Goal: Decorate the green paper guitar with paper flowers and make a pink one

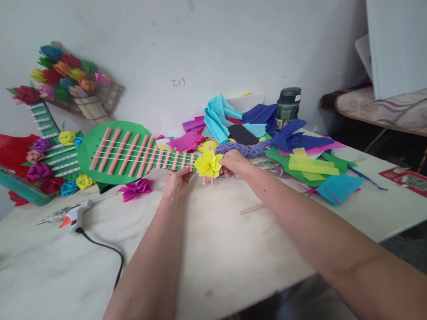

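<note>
A green paper guitar shape (96, 153) with pink sticks and white strings lies on the white table (216, 242), its neck pointing right. My left hand (177, 181) is closed on the narrow end of the neck. My right hand (234, 163) is closed around a yellow paper flower (208, 163) and holds it against the tip of the neck. Both forearms reach in from the bottom of the view.
A glue gun (73, 215) with a black cord lies left on the table, with a magenta paper flower (136, 188) beside it. Coloured paper scraps (307, 165), a purple braid (244, 149) and a dark green jar (288, 106) lie right. More flower-covered crafts (56, 148) lean on the wall.
</note>
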Tool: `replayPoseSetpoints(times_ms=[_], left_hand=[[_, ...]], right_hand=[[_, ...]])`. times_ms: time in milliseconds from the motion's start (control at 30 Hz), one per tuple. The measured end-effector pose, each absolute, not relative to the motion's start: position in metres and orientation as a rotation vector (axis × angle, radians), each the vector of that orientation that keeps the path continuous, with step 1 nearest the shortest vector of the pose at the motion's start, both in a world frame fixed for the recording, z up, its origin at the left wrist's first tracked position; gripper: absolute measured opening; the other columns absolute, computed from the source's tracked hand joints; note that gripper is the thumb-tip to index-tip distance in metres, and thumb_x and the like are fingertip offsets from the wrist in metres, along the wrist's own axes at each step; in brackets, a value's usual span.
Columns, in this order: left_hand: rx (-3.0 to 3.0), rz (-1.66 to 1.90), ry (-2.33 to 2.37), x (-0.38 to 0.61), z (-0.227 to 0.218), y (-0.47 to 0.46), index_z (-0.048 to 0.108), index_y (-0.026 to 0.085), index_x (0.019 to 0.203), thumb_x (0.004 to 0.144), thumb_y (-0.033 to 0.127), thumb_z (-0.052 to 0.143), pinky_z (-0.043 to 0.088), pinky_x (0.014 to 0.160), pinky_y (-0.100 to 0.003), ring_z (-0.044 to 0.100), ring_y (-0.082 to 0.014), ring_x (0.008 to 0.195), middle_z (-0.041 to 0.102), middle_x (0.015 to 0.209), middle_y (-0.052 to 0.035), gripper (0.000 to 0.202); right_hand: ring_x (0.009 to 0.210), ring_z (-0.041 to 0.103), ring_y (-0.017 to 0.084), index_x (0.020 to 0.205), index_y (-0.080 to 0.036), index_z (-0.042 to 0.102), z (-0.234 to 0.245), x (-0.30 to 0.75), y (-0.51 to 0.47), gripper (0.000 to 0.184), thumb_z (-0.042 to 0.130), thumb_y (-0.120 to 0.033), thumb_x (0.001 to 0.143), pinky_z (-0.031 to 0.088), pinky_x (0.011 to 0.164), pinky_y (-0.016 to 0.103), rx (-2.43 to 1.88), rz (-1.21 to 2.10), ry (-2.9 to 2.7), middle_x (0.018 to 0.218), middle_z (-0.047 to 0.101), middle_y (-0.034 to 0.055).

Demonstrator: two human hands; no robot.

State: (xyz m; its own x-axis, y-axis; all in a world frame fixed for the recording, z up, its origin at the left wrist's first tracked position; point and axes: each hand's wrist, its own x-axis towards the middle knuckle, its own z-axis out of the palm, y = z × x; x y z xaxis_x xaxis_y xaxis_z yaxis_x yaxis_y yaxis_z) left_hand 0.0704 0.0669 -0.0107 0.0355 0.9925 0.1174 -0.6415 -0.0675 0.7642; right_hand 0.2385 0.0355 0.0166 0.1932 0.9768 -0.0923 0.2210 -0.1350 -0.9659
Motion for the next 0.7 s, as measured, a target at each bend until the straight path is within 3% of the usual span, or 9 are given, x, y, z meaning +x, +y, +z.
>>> replayPoseSetpoints(times_ms=[300, 533, 700], left_hand=[[0.799, 1.470, 0.545, 0.0686, -0.0128, 0.0687, 0.054, 0.022, 0.111, 0.061, -0.008, 0.055, 0.055, 0.065, -0.023, 0.067, -0.0161, 0.076, 0.069, 0.091, -0.0024, 0.059], [0.802, 1.478, 0.571, 0.0696, -0.0097, 0.0663, 0.056, 0.021, 0.109, 0.061, -0.010, 0.053, 0.054, 0.062, -0.022, 0.065, -0.0131, 0.068, 0.069, 0.090, -0.0020, 0.058], [0.809, 1.451, 0.581, 0.0713, -0.0107, 0.0666, 0.058, 0.020, 0.105, 0.061, -0.010, 0.054, 0.054, 0.062, -0.023, 0.065, -0.0137, 0.070, 0.068, 0.087, -0.0018, 0.054]], right_hand=[[0.029, 0.042, 0.007, 0.052, -0.013, 0.053, 0.0196, 0.2348, 0.0323, 0.019, 0.053, -0.008, 0.071, 0.032, 0.029, 0.018, -1.559, 1.178, -1.044, 0.035, 0.052, 0.0004], [0.025, 0.032, 0.005, 0.049, -0.014, 0.051, 0.0159, 0.2386, 0.0329, 0.022, 0.050, -0.011, 0.071, 0.020, 0.028, 0.018, -1.565, 1.113, -1.211, 0.031, 0.048, -0.0012], [0.026, 0.033, 0.005, 0.049, -0.014, 0.051, 0.0195, 0.2351, 0.0297, 0.020, 0.051, -0.014, 0.070, 0.019, 0.029, 0.017, -1.562, 1.125, -1.074, 0.029, 0.045, -0.0014]])
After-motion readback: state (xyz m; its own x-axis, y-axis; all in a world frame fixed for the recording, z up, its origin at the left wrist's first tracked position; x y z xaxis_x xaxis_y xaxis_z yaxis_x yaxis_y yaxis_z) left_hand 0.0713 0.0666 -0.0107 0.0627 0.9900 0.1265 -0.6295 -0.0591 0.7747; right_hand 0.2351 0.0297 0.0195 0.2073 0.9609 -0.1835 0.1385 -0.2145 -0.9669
